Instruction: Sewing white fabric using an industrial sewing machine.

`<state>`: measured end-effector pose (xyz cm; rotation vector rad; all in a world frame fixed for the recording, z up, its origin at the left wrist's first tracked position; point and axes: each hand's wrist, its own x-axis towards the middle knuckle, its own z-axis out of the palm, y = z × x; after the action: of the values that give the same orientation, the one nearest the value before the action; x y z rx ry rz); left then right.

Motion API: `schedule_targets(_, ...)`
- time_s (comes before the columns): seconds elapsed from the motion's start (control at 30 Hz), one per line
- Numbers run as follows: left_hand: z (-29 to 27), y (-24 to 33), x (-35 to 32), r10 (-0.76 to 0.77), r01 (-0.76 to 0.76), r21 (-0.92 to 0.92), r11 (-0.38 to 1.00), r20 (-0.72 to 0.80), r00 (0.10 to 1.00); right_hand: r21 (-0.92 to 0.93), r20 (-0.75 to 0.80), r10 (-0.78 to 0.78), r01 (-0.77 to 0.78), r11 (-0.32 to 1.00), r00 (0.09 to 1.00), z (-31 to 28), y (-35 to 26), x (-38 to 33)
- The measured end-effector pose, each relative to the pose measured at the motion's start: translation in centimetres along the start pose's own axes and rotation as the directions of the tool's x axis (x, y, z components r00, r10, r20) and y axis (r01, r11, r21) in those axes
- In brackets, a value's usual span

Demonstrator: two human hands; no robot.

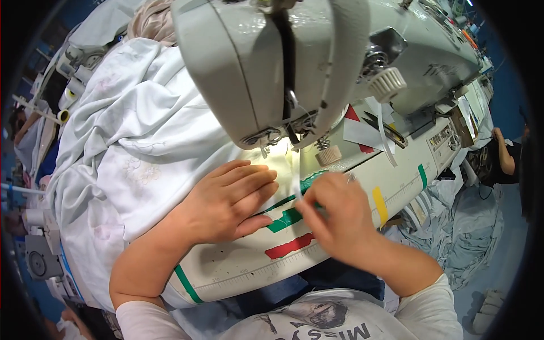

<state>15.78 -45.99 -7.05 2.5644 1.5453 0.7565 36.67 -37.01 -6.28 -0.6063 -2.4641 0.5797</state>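
Lettering marks the sewing machine's arm; a printed ruler scale edges its bed. From the needle area, a narrow white strip reaches the right hand's pinching fingers; the left hand lies spread beside it, over white floral-patterned fabric.

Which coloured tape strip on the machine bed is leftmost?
The green strip at the left end of the bed; the red strip, yellow strip and other green strips lie farther right.
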Motion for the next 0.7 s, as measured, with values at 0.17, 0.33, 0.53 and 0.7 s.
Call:
schedule_targets(0.17, -0.9, 0.7, -0.2, 0.163, -0.152, 0.108, 0.983, -0.104, 0.981, 0.469, 0.039, -0.057, 0.032, 0.883, 0.998, 1.3, -2.9, -0.6)
schedule_targets(0.33, -0.3, 0.3, -0.8, 0.056, -0.071, -0.160, 0.985, -0.096, 0.994, 0.109, -0.063, -0.008, 0.015, 0.994, 0.998, 1.4, 0.6, 0.6)
schedule_targets(0.53, -0.9, 0.6, -0.6, 0.046, -0.067, -0.264, 0.962, -0.086, 0.995, -0.528, 0.082, 0.007, 0.037, 0.848, 0.997, 0.2, 10.1, 7.2)
schedule_targets(0.7, -0.8, 0.2, -0.5, 0.070, -0.083, -0.284, 0.955, -0.056, 0.996, -0.683, 0.017, 0.409, -0.289, 0.671, 0.912, -2.3, 11.4, 8.3)
